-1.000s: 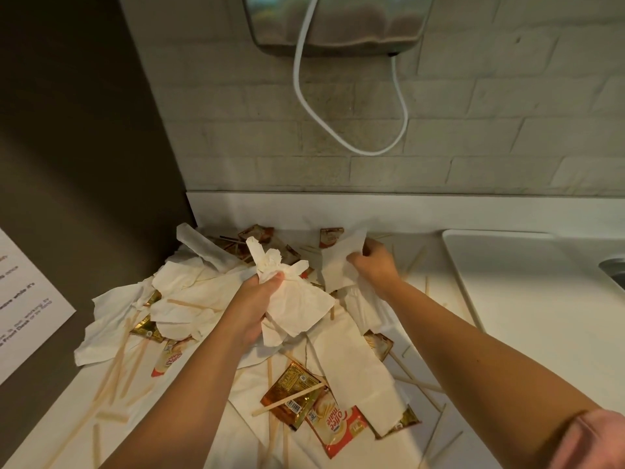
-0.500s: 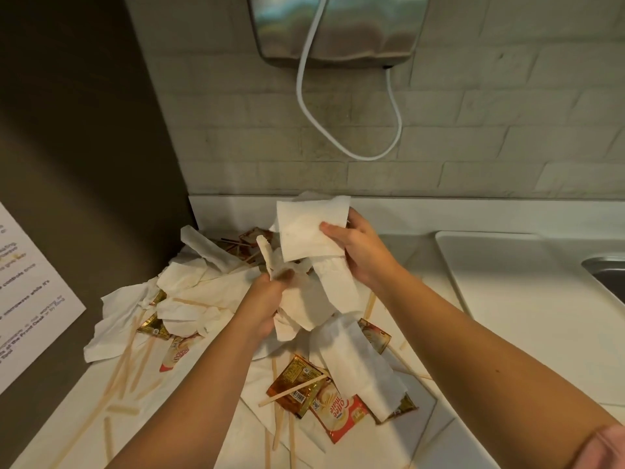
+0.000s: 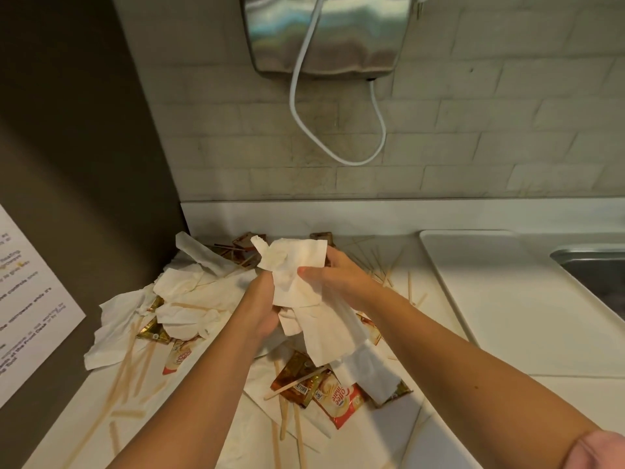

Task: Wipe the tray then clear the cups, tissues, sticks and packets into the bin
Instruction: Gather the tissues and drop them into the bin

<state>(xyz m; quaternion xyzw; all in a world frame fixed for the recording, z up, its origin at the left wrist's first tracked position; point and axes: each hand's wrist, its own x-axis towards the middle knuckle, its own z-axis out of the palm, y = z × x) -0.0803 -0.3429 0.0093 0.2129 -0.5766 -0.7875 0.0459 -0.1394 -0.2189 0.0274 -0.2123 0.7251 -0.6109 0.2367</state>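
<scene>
1. Head view, the hands: both meet above the far middle of the litter. The left hand (image 3: pixel 262 308) has its fingers curled shut around the lower part of a bundle of tissues (image 3: pixel 297 282). The right hand (image 3: pixel 333 277) pinches the same bundle from the right, thumb on the near face and fingers behind.
2. Head view, the bundle: it is lifted off the counter (image 3: pixel 406 431), and one long tissue hangs down from it toward the near right, its end lying over the packets.
3. Head view, what is left: more loose tissues (image 3: pixel 189 296) lie spread at the left. Coffee and creamer packets (image 3: pixel 333 397) sit near the middle. Wooden sticks (image 3: pixel 128 363) are scattered across the counter, some to the far right beside the white tray (image 3: pixel 449 296).
4. The tray lies at the right, bare in what shows, next to a sink (image 3: pixel 595 269). No cups and no bin are in view.
5. Step in hand, as I judge it: the clearing stage, gathering tissues into one wad.
6. Next move likely calls for squeezing the bundle tight, tucking in the dangling tissue so it drags no packets or sticks along, then either adding more tissues or carrying the wad to the bin, wherever that stands.
</scene>
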